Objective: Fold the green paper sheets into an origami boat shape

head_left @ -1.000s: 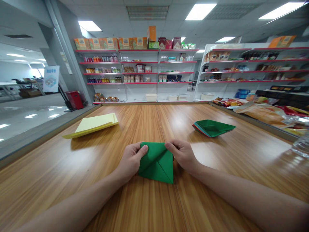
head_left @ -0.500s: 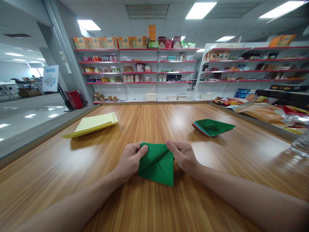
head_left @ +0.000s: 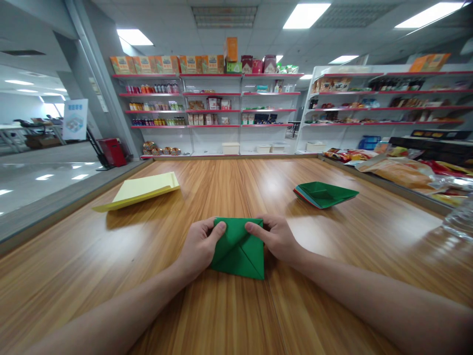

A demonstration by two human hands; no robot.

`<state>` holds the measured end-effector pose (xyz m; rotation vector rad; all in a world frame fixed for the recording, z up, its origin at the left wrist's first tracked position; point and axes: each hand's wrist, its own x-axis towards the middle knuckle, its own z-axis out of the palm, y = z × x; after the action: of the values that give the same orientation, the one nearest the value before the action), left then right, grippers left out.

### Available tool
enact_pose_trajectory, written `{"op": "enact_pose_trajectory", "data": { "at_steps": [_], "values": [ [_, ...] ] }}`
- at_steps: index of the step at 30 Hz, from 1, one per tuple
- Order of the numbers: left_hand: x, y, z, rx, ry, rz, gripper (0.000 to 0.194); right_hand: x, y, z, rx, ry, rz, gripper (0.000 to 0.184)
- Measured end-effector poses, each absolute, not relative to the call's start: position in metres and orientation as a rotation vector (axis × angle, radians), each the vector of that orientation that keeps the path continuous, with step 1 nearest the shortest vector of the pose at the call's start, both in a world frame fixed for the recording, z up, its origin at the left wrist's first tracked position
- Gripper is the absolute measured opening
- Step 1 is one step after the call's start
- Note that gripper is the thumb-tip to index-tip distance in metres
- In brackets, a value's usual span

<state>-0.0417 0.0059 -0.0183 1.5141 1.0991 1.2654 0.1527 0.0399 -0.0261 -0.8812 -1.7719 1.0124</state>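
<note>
A green sheet of paper (head_left: 236, 254), folded into a small square with crease lines meeting near its middle, is held up between my two hands just above the table. My left hand (head_left: 199, 244) pinches its upper left corner, thumb on the face and fingers behind. At the upper right, my right hand (head_left: 279, 236) grips it the same way, the thumb pressed flat near the top edge. The fingers behind the paper are mostly hidden.
On the wooden table (head_left: 221, 187) lies a stack of yellow paper (head_left: 144, 190) at the left. A stack of folded paper (head_left: 325, 194), green on top, sits at the right. Snack packets (head_left: 399, 172) line the right edge, near a clear plastic item (head_left: 460, 219). Stocked shelves (head_left: 214, 93) stand behind.
My right thumb has shifted left onto the face of the green paper, and the right fingers have moved behind its top corner. The left hand keeps its pinch.
</note>
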Motion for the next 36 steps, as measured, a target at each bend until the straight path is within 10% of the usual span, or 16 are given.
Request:
{"op": "enact_pose_trajectory", "data": {
  "at_steps": [36],
  "values": [
    [-0.036, -0.003, -0.007, 1.697, 1.159, 1.298, 0.035, 0.150, 0.038, -0.026, -0.736, -1.764, 0.884, 0.046]
  ]
}}
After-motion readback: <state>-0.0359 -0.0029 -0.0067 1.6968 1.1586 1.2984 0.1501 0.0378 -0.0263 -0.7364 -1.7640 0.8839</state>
